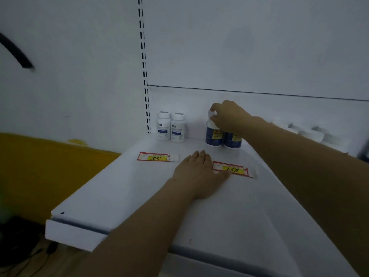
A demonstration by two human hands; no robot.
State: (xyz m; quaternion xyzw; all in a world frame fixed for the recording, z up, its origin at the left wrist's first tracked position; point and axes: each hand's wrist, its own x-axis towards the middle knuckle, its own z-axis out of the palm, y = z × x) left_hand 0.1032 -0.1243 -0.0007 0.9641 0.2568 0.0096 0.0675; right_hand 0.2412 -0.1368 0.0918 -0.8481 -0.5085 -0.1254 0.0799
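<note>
My right hand [229, 116] grips the white cap of a blue-labelled bottle [213, 134] that stands at the back of the white shelf [123, 196]. A second blue-labelled bottle [232, 140] stands right beside it, partly hidden by my wrist. My left hand [197, 172] lies flat on the shelf, fingers straight, its thumb touching a red and yellow price tag [232, 168] marked 158. Two white bottles [170, 126] stand side by side to the left, with another price tag [155, 156] marked 88 in front of them.
A slotted black-and-white upright [144, 66] runs up the back wall at the shelf's left end. Left of the shelf is a yellow surface [40, 166]. Cables [26, 256] lie on the floor below. White blurred items [311, 132] sit at the back right.
</note>
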